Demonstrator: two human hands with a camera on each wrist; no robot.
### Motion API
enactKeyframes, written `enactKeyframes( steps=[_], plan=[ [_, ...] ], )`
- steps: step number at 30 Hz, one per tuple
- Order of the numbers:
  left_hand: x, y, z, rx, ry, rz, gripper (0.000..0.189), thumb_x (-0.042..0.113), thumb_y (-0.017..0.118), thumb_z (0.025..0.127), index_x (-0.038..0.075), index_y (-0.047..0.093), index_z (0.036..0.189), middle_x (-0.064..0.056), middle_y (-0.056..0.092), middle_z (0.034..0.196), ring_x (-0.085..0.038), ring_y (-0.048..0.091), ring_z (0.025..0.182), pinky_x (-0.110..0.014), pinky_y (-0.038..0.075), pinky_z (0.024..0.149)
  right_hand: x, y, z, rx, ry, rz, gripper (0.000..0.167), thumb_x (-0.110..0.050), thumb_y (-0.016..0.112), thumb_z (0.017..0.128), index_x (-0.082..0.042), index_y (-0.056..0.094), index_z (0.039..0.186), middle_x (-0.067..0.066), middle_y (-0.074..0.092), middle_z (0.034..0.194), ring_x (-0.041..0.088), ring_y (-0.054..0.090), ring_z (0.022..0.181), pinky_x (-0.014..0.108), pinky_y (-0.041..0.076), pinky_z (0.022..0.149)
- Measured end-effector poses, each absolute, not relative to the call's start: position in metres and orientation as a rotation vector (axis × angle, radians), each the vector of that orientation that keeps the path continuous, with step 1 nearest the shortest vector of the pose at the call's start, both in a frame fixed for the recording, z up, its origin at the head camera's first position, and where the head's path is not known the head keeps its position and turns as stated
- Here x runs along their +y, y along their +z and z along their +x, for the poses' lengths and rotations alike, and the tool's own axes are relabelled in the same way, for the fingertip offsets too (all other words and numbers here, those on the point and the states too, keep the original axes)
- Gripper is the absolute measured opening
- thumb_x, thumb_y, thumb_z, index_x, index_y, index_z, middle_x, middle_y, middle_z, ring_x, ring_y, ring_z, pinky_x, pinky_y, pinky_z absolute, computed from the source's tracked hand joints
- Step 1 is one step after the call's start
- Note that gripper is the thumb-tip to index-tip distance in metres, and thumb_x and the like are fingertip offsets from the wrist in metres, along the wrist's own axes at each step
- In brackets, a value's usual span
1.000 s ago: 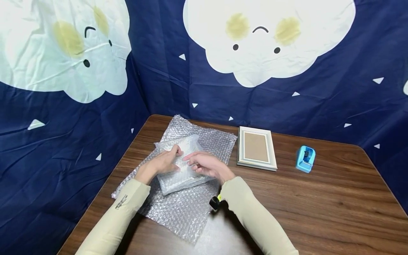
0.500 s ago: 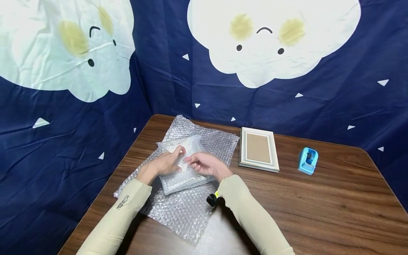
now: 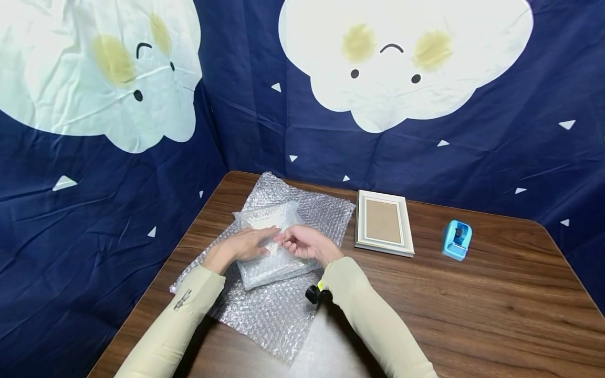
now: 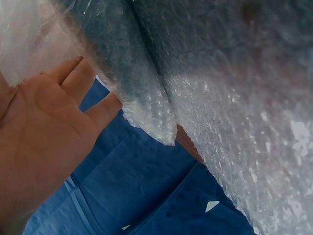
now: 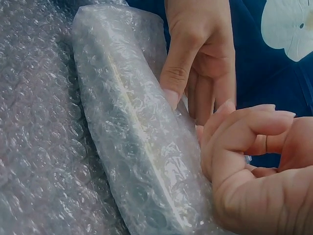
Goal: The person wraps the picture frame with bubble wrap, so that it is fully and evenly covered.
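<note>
A flat package in bubble wrap (image 3: 267, 270) lies on a larger bubble wrap sheet (image 3: 279, 325); a pale frame-like edge shows through the wrap in the right wrist view. My left hand (image 3: 246, 244) rests on the package's top with its fingers nearly straight, and its thumb (image 5: 172, 93) touches the wrap. Close beside it, my right hand (image 3: 302, 241) has its fingers curled and the thumb near the fingertips. A small clear scrap of film (image 5: 248, 159) glints between them; whether it is tape or wrap I cannot tell.
Right of the bubble wrap lies a cream picture frame (image 3: 384, 223) with a brown centre. Farther right stands a blue tape dispenser (image 3: 457, 240). The wooden table (image 3: 472, 315) meets a dark blue cloth backdrop (image 3: 246, 131) with cloud shapes at the back and left.
My right index finger, more extended earlier, has drawn in toward the thumb. The left hand's raised fingers have flattened forward over the package. The package stays in place.
</note>
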State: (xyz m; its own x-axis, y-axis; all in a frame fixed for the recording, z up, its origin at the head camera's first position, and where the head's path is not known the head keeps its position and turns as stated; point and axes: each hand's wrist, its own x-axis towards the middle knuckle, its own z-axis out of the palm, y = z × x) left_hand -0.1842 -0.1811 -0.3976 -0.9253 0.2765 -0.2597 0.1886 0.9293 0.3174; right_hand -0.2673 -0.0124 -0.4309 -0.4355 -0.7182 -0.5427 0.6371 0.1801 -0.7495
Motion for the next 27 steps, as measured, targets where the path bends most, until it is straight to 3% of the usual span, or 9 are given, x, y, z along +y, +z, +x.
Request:
enactKeyframes(
  steps=[4,9,14,17,21,27],
  plan=[
    [-0.183,-0.397,-0.185,2.776,0.43,0.38,0.059,0.016,0.061,0.092,0.005,0.038,0.145,-0.017,0.038,0.149,-0.041,0.041,0.132,-0.054,0.031,0.111,-0.013,-0.431,-0.266,1.351,-1.513,-0.087,0.045,0.004,0.032,0.081,0.011,0.051,0.121,0.001,0.055,0.074,-0.001,0.038,0.052,0.006,0.026,0.041],
    [-0.181,-0.395,-0.186,2.759,0.409,0.409,0.054,0.015,0.061,0.091,0.005,0.044,0.142,-0.017,0.035,0.151,-0.042,0.039,0.134,-0.053,0.029,0.112,-0.013,-0.43,-0.265,1.359,-1.517,-0.077,0.037,0.004,0.033,0.082,0.009,0.055,0.111,0.002,0.058,0.075,0.0,0.04,0.053,0.007,0.026,0.042],
    [-0.177,-0.394,-0.191,2.722,0.355,0.372,0.056,0.015,0.063,0.09,0.005,0.044,0.142,-0.017,0.032,0.153,-0.042,0.037,0.135,-0.052,0.028,0.113,-0.011,-0.431,-0.263,1.355,-1.552,-0.063,0.03,0.004,0.034,0.085,0.01,0.057,0.104,0.005,0.063,0.073,0.001,0.05,0.053,0.007,0.039,0.045],
    [-0.173,-0.391,-0.193,2.69,0.295,0.324,0.057,0.017,0.062,0.091,0.008,0.042,0.144,-0.015,0.03,0.154,-0.042,0.036,0.136,-0.054,0.027,0.113,-0.009,-0.43,-0.262,1.335,-1.578,-0.043,0.031,0.003,0.036,0.087,0.014,0.056,0.107,0.01,0.066,0.073,0.004,0.06,0.056,0.009,0.049,0.052],
    [-0.171,-0.388,-0.195,2.663,0.265,0.276,0.059,0.018,0.063,0.09,0.009,0.042,0.144,-0.013,0.028,0.155,-0.041,0.035,0.136,-0.055,0.027,0.113,-0.006,-0.43,-0.262,1.308,-1.591,-0.031,0.035,0.002,0.037,0.089,0.018,0.053,0.116,0.012,0.068,0.075,0.007,0.066,0.061,0.01,0.051,0.057],
    [-0.176,-0.39,-0.193,2.714,0.405,0.233,0.066,0.018,0.067,0.088,0.004,0.035,0.144,-0.024,0.048,0.14,-0.042,0.049,0.125,-0.051,0.037,0.108,-0.006,-0.431,-0.261,1.341,-1.611,-0.105,0.042,0.001,0.038,0.09,0.011,0.049,0.128,0.005,0.066,0.08,0.002,0.058,0.058,0.008,0.047,0.052]
  ],
)
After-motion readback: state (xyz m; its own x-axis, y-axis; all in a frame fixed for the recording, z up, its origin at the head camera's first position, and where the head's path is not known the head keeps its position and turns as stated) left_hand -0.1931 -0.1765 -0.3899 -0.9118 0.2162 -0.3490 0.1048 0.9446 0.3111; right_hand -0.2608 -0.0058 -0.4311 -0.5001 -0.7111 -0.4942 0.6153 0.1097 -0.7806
